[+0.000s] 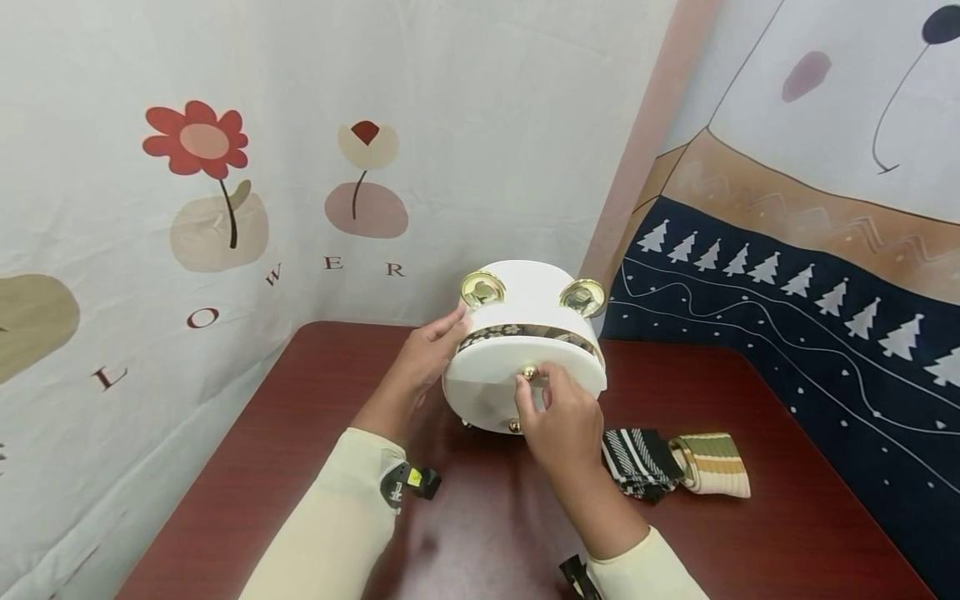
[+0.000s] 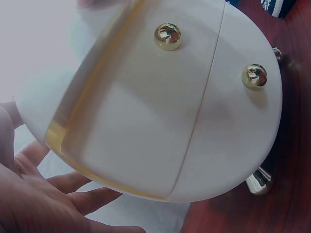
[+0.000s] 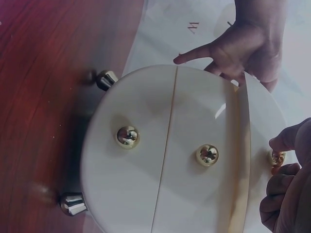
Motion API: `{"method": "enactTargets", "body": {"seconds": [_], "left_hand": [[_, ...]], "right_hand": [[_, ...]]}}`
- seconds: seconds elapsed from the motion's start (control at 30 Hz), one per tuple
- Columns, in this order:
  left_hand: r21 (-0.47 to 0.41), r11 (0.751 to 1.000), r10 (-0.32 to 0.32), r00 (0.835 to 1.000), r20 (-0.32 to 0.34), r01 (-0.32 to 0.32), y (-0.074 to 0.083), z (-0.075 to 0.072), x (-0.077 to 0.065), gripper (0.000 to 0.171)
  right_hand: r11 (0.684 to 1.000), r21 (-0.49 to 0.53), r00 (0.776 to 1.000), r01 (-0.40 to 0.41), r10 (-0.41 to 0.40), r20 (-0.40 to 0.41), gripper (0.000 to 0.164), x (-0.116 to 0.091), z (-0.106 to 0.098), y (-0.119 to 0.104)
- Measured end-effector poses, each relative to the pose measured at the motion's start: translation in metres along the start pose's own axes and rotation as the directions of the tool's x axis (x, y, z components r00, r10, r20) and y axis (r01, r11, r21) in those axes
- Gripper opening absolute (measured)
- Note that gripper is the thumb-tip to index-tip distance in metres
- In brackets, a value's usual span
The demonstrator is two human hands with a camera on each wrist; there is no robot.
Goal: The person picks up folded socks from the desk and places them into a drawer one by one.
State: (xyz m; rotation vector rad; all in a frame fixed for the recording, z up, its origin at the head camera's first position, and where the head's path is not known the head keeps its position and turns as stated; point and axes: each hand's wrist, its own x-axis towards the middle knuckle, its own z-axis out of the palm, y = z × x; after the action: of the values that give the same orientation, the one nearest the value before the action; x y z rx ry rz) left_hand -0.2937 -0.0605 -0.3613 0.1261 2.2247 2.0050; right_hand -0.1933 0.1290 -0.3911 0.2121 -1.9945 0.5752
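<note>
A round white drawer box [image 1: 487, 397] with gold knobs and two gold ear-like rings stands on short metal feet. Its top drawer is pulled partly out, with a dark patterned strip showing behind the drawer front. My right hand [image 1: 564, 417] pinches the gold knob [image 3: 277, 158] on that drawer between thumb and fingers. Below it, the middle knob [image 3: 207, 155] and the lowest knob [image 3: 128, 137] sit on fronts that are flush with each other. Against the box's left side rests my left hand [image 1: 431, 354], its fingers spread and fairly straight in the left wrist view.
To the right of the box lie a folded black-and-white striped cloth piece [image 1: 640, 460] and a folded ribbed green, yellow and cream one [image 1: 712, 464]. Both are on the dark red table [image 1: 300, 467]. A printed cloth backdrop [image 1: 480, 125] hangs behind the table.
</note>
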Motion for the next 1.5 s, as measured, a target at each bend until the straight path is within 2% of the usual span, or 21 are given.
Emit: {"method": "enactTargets", "body": {"seconds": [0.43,0.9,1.17,1.37,1.5], "left_hand": [[0.004,1.000,0.020,1.000,0.011,-0.020,-0.002,0.000,0.000,0.054],[-0.007,0.999,0.043,0.999,-0.019,-0.043,-0.002,0.003,-0.001,0.053],[0.041,0.996,0.073,0.997,0.029,-0.075,-0.004,-0.001,-0.003,0.066],[0.064,0.995,0.077,0.996,0.043,-0.079,-0.004,-0.003,-0.006,0.076],[0.060,0.995,0.081,0.996,0.033,-0.082,-0.004,-0.003,-0.005,0.077]], "right_hand": [[0.993,-0.037,0.990,-0.111,0.114,0.085,0.016,0.012,0.003,0.002],[0.991,-0.045,0.983,-0.130,0.134,0.124,0.017,0.018,0.009,0.006],[0.988,-0.039,0.979,-0.149,0.153,0.136,0.021,0.015,0.008,0.007],[0.972,-0.070,0.955,-0.222,0.232,0.185,0.028,0.005,0.008,0.008],[0.945,-0.118,0.916,-0.304,0.324,0.237,0.026,-0.001,0.010,0.008]]}}
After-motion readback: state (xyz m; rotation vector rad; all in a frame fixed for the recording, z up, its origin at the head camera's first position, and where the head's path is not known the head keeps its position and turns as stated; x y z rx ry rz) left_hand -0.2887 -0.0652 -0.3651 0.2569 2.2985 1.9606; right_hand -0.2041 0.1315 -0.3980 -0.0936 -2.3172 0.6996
